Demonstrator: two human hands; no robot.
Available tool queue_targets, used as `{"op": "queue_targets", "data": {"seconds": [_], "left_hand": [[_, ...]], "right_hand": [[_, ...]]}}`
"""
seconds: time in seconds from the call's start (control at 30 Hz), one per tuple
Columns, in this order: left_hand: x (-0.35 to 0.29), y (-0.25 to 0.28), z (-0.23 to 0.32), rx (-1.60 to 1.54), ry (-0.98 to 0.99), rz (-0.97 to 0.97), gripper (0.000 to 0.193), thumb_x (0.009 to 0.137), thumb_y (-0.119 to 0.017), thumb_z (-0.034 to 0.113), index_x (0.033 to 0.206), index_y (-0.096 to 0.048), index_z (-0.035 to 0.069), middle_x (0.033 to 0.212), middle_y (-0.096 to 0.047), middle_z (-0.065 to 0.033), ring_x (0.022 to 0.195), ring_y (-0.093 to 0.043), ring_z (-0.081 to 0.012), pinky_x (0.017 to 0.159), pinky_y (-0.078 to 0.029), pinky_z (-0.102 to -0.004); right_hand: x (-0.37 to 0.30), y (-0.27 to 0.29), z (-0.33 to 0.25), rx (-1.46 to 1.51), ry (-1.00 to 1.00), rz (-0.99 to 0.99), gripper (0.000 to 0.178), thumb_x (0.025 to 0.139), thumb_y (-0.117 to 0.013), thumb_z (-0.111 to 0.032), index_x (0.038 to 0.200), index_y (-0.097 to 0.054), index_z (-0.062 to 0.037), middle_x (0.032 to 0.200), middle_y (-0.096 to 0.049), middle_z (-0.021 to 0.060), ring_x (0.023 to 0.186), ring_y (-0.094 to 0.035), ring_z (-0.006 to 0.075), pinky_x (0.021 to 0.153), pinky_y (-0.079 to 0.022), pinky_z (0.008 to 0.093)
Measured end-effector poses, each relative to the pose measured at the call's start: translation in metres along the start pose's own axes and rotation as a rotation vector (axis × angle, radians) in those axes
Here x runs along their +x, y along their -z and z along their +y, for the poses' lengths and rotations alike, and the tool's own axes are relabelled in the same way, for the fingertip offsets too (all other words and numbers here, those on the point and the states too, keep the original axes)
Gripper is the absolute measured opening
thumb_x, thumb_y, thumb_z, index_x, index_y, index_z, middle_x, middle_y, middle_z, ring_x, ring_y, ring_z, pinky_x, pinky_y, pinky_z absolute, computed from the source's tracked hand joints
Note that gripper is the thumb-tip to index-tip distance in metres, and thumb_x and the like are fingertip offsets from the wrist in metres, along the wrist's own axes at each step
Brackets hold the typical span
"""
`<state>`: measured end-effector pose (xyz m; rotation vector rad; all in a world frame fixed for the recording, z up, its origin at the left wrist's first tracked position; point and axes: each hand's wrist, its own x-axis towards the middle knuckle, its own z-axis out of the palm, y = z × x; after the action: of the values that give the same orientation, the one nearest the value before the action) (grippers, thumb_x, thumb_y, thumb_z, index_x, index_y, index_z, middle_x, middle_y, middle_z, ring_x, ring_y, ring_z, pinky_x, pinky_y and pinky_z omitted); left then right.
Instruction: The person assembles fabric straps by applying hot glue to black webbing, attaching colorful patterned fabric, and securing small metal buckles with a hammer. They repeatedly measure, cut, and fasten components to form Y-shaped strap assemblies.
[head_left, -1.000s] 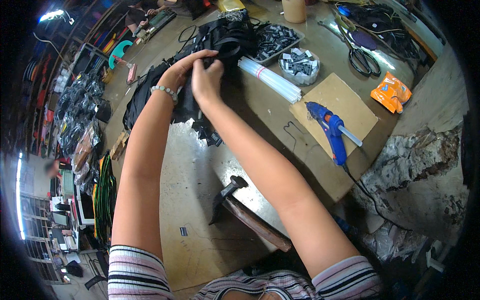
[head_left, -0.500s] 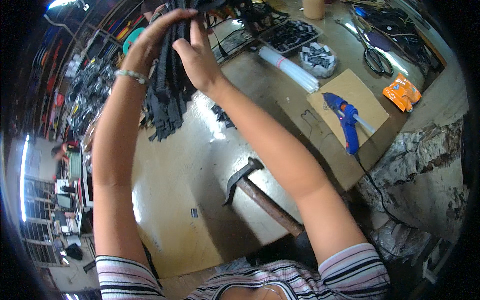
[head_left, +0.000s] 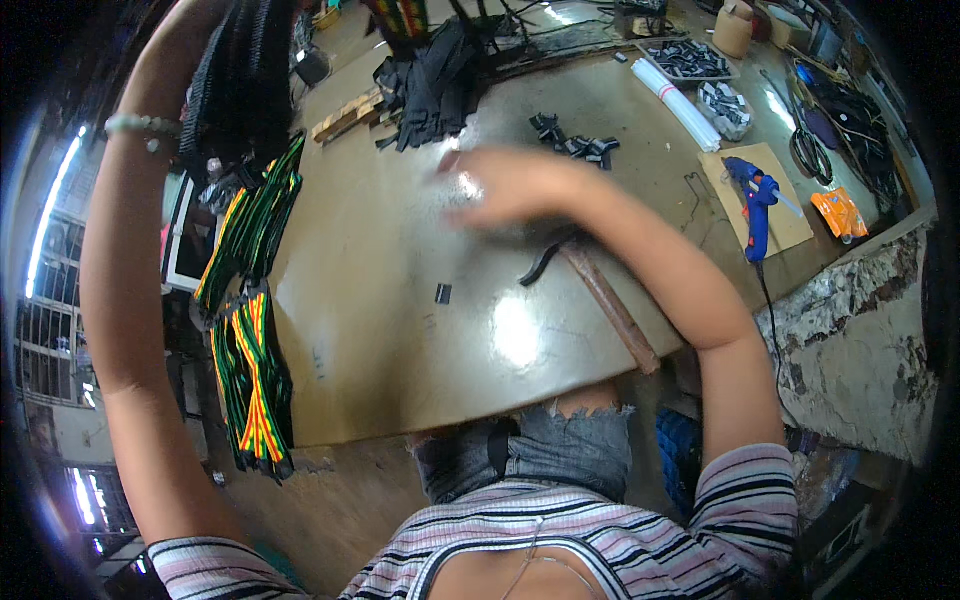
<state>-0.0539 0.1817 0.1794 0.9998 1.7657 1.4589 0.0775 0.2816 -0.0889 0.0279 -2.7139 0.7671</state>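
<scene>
My left hand [head_left: 195,22] is raised at the upper left, partly past the picture's edge. From it hangs a thick bundle of black straps [head_left: 245,85]; the fingers are hidden. Below this bundle, striped straps [head_left: 250,235] in green, yellow and red lie along the table's left side. My right hand [head_left: 505,187] is over the middle of the table, smeared by motion, and I cannot make out anything in it. Near its forearm lies a claw hammer [head_left: 608,305] with a worn wooden handle. A small black piece [head_left: 443,293] rests on the tabletop.
A pile of black straps [head_left: 435,85] sits at the far side beside a wooden block [head_left: 347,115]. Small black clips [head_left: 575,142] lie behind my right arm. To the right are white glue sticks [head_left: 675,105], a blue glue gun [head_left: 758,210] on cardboard, scissors [head_left: 810,155] and an orange packet [head_left: 840,215].
My left hand has swung left with the black straps. My right hand has come away from them, back over the table. The view has shifted, revealing the striped straps and more of the table's front.
</scene>
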Motion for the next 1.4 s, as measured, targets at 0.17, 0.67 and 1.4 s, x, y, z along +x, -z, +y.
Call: {"op": "queue_targets", "data": {"seconds": [0.17,0.67,1.4], "left_hand": [[-0.013,0.072,-0.007,0.098,-0.085,-0.092,0.022,0.089,-0.066,0.021,0.096,-0.069,0.000,0.078,-0.070,-0.0103,0.062,-0.067,-0.0168,0.056,-0.056,-0.0253],[-0.076,0.133,-0.170,0.402,-0.034,-0.179,0.051,0.075,-0.079,0.024,0.118,-0.062,0.002,0.102,-0.067,-0.0039,0.088,-0.062,-0.0160,0.086,-0.050,-0.0300],[-0.151,0.066,-0.283,1.129,-0.198,-0.040,0.086,0.074,-0.078,0.028,0.138,-0.036,-0.011,0.120,-0.059,-0.0297,0.110,-0.060,-0.0432,0.093,-0.051,-0.0473]], "right_hand": [[-0.011,-0.097,-0.015,-0.215,0.316,-0.275,0.041,0.095,-0.056,-0.036,0.131,-0.061,-0.0155,0.145,-0.050,0.0091,0.134,-0.044,0.0349,0.109,-0.038,0.0501],[-0.089,0.012,-0.014,0.028,-0.391,0.422,0.037,0.095,-0.060,-0.027,0.125,-0.064,-0.0059,0.136,-0.058,0.0161,0.126,-0.055,0.0297,0.106,-0.042,0.0395],[-0.059,-0.153,-0.146,0.113,-0.301,0.467,0.015,0.088,-0.065,-0.011,0.098,-0.070,-0.0004,0.094,-0.068,0.0145,0.089,-0.061,0.0316,0.081,-0.050,0.0389]]}}
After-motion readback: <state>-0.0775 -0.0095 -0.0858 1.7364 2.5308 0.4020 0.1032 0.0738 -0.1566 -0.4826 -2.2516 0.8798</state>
